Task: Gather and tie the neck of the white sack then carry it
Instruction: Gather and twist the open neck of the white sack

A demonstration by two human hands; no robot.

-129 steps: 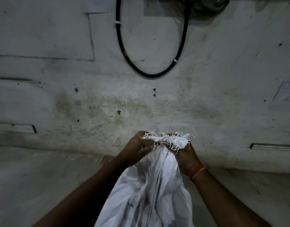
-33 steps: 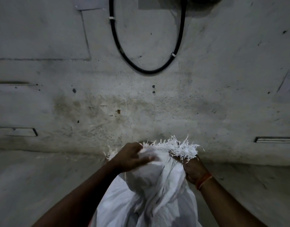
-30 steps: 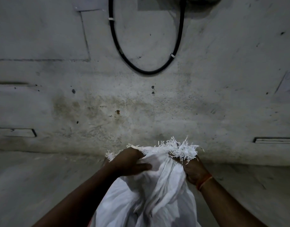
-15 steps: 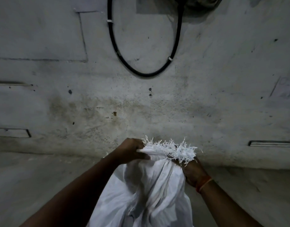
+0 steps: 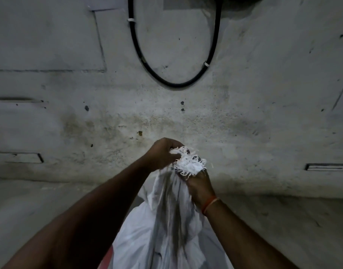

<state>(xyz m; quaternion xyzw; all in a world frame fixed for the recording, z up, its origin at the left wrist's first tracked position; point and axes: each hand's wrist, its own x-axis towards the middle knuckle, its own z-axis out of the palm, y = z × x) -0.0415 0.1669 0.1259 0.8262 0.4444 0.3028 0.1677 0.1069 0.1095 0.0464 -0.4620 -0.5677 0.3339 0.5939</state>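
The white woven sack (image 5: 166, 230) stands in front of me, its cloth pulled up into long folds. Its frayed top edge (image 5: 190, 164) is bunched into a tight tuft. My left hand (image 5: 163, 154) is closed on the left side of that tuft from above. My right hand (image 5: 199, 185) grips the gathered neck just below the tuft, on the right; an orange thread sits on that wrist. The lower part of the sack runs out of view at the bottom.
A stained concrete wall (image 5: 263, 113) rises close behind the sack. A black cable loop (image 5: 174, 84) hangs on it above my hands. The grey floor (image 5: 31, 206) spreads to the left and right. A red patch (image 5: 106, 257) shows by the sack's lower left.
The loose, wide mouth of the sack has been drawn in to a narrow neck. My left hand moved right and up to meet the right hand at the frayed top.
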